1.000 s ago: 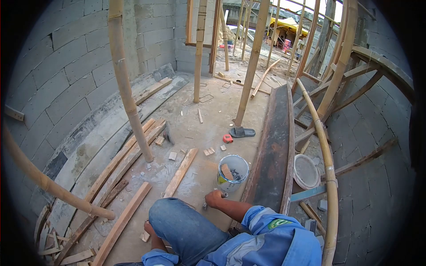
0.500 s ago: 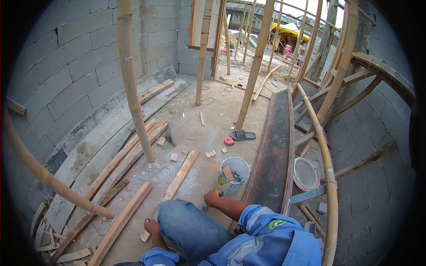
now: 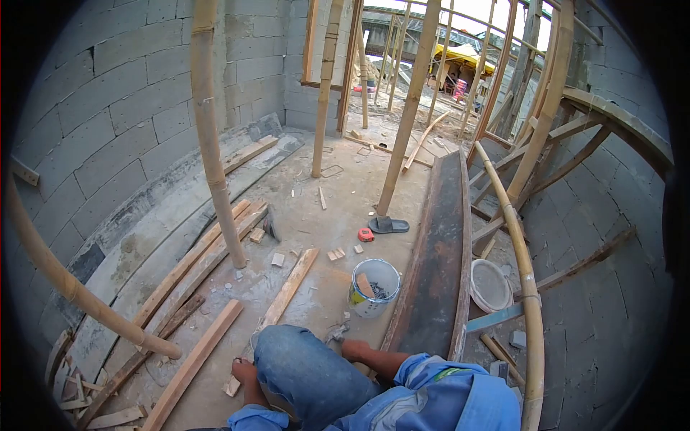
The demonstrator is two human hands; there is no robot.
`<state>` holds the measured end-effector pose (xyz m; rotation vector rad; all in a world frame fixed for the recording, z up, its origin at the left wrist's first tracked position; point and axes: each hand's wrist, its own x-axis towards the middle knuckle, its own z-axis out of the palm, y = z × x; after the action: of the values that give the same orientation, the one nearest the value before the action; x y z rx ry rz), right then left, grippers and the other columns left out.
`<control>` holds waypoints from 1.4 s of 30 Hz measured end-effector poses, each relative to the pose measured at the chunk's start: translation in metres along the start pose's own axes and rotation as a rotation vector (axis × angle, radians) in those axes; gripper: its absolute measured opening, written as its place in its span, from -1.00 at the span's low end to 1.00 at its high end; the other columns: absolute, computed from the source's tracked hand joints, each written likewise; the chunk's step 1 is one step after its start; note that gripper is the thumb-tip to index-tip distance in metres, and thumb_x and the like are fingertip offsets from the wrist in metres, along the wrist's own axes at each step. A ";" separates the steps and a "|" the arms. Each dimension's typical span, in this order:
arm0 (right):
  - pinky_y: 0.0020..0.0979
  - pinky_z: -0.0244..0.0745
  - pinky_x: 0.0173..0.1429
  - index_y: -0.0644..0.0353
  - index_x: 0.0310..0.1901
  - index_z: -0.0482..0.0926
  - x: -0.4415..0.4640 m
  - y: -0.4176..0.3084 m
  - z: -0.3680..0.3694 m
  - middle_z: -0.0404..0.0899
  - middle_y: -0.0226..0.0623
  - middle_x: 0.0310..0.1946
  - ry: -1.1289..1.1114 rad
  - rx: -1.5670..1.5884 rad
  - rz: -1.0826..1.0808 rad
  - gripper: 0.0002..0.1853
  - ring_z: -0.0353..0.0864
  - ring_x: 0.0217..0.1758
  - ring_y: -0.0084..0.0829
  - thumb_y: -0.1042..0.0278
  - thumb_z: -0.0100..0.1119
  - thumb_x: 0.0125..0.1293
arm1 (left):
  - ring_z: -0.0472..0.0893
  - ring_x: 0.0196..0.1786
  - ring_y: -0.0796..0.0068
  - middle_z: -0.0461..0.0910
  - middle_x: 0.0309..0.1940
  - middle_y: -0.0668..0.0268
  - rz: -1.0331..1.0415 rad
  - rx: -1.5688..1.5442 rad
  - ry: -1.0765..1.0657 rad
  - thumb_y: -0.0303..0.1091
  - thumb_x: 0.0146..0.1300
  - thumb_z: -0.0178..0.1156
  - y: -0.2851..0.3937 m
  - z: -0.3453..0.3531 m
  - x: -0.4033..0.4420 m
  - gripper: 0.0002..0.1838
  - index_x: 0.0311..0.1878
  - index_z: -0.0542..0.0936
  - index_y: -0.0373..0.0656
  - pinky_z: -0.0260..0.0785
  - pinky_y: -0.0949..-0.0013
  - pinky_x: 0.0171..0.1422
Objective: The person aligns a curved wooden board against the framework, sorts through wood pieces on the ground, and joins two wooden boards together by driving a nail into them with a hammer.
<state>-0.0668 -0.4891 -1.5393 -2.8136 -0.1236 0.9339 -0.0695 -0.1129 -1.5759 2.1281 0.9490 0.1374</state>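
Note:
My left hand (image 3: 244, 371) is closed low beside my bent knee, at the near end of a narrow wooden plank (image 3: 289, 289) that passes under the knee. What its fingers hold, if anything, is too small to tell. My right hand (image 3: 353, 350) is closed on what looks like a hammer (image 3: 336, 332), its grey head blurred just beyond the fist. Ahead of this hand stands a white bucket (image 3: 370, 309) with a piece of wood and many nails inside. Past the bucket lie small wood offcuts (image 3: 336, 254) and a red tape measure (image 3: 366, 235).
Bamboo poles (image 3: 215, 144) stand upright around me. Timber lengths (image 3: 198, 363) lie to the left, and a long dark trough-like form (image 3: 435, 273) runs along the right. A black sandal (image 3: 389, 225) rests ahead. A round white lid (image 3: 491, 284) sits near a leaning bamboo pole (image 3: 514, 215).
My right hand has dropped lower and nearer my knee, and the hammer's position in it has changed. The left hand stays in nearly the same place. The view has shifted slightly.

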 end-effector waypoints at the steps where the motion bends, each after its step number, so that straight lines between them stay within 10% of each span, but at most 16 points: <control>1: 0.01 0.60 0.18 0.22 0.06 0.73 -0.005 -0.006 0.003 0.72 0.03 0.06 -0.083 0.009 -0.046 -0.59 0.73 0.16 -0.04 0.14 0.06 0.40 | 0.73 -0.02 -0.08 0.73 -0.13 -0.11 0.011 -0.006 -0.011 -0.38 0.34 0.25 0.000 0.003 0.001 -0.79 -0.11 0.70 -0.35 0.53 0.04 0.06; 6: 0.11 0.47 0.28 0.29 0.62 -0.28 -0.032 -0.078 -0.158 0.55 0.44 0.13 0.409 0.442 -0.226 -0.07 0.60 0.18 0.30 0.19 0.11 0.46 | 0.74 -0.02 -0.07 0.74 -0.12 -0.07 0.006 0.054 -0.018 -0.38 0.34 0.27 -0.002 0.002 0.007 -0.79 -0.08 0.71 -0.31 0.54 0.05 0.11; 9: -0.21 0.53 0.13 0.32 0.63 -0.34 -0.114 -0.098 -0.323 0.53 0.05 -0.06 1.107 0.820 -0.543 -0.13 0.60 -0.10 -0.19 0.47 0.01 0.52 | 0.73 -0.01 -0.07 0.74 -0.11 -0.06 -0.009 0.035 -0.061 -0.38 0.35 0.25 0.001 0.001 0.002 -0.80 -0.07 0.72 -0.29 0.53 0.05 0.10; 13: -0.45 0.49 -0.22 0.25 0.61 -0.23 -0.276 -0.092 -0.441 0.54 -0.24 -0.27 2.250 0.340 -1.188 -0.31 0.46 -0.38 -0.52 0.32 -0.15 0.65 | 0.73 0.00 -0.07 0.74 -0.11 -0.06 -0.007 0.040 -0.045 -0.36 0.37 0.23 0.010 -0.005 0.001 -0.79 -0.07 0.71 -0.28 0.52 0.03 0.09; 16: -0.55 0.54 -0.44 0.05 0.64 -0.42 -0.352 -0.082 -0.450 0.57 -0.13 -0.25 2.417 -0.182 -1.486 -0.22 0.52 -0.43 -0.50 0.35 -0.15 0.64 | 0.73 0.00 -0.07 0.74 -0.10 -0.05 0.026 0.072 -0.050 -0.34 0.37 0.23 0.008 -0.003 0.002 -0.77 -0.06 0.71 -0.28 0.52 0.03 0.10; 20: -0.44 0.57 -0.33 0.15 0.32 0.11 -0.318 -0.093 -0.440 0.60 -0.16 -0.26 2.250 -0.053 -1.465 -0.55 0.58 -0.37 -0.40 0.49 0.02 0.51 | 0.73 0.02 -0.06 0.73 -0.06 -0.04 -0.029 0.087 -0.051 -0.32 0.36 0.24 0.013 -0.008 -0.002 -0.77 -0.06 0.72 -0.26 0.53 0.04 0.11; 23: -0.25 0.58 -0.15 0.23 -0.16 0.64 -0.234 -0.088 -0.407 0.62 -0.21 -0.32 1.766 0.200 -1.092 -0.89 0.61 -0.30 -0.30 0.63 0.28 0.31 | 0.73 0.02 -0.05 0.74 -0.06 -0.04 0.036 0.117 -0.087 -0.31 0.36 0.25 0.006 -0.006 0.003 -0.77 -0.05 0.73 -0.25 0.53 0.05 0.11; 24: -0.27 0.58 -0.14 0.21 -0.03 0.69 -0.210 -0.093 -0.389 0.67 -0.19 -0.27 1.461 0.353 -0.796 -0.81 0.62 -0.31 -0.26 0.53 0.33 0.33 | 0.73 0.02 -0.05 0.74 -0.07 -0.03 0.043 0.111 -0.082 -0.31 0.36 0.25 0.005 -0.007 0.004 -0.76 -0.05 0.73 -0.25 0.53 0.05 0.11; 31: -0.03 0.54 0.23 0.06 0.26 0.59 -0.011 -0.036 -0.186 0.69 0.02 0.07 0.319 0.123 -0.230 -0.50 0.66 0.17 0.02 -0.05 0.19 0.43 | 0.73 0.01 -0.05 0.74 -0.08 -0.03 0.006 0.086 -0.128 -0.32 0.37 0.24 0.013 -0.014 -0.004 -0.76 -0.04 0.72 -0.27 0.53 0.06 0.11; 42: -0.03 0.60 0.12 0.20 0.03 0.71 0.018 0.001 0.008 0.72 0.06 0.00 -0.255 -0.061 -0.238 -0.54 0.71 0.11 0.05 -0.01 0.25 0.29 | 0.73 -0.02 -0.01 0.74 -0.10 -0.06 0.029 -0.091 -0.055 -0.34 0.40 0.18 -0.013 0.005 0.012 -0.73 -0.01 0.72 -0.29 0.52 0.09 0.10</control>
<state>-0.0575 -0.4868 -1.5563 -2.6409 -0.5159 1.2407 -0.0666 -0.1024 -1.5904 2.0519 0.8635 0.1332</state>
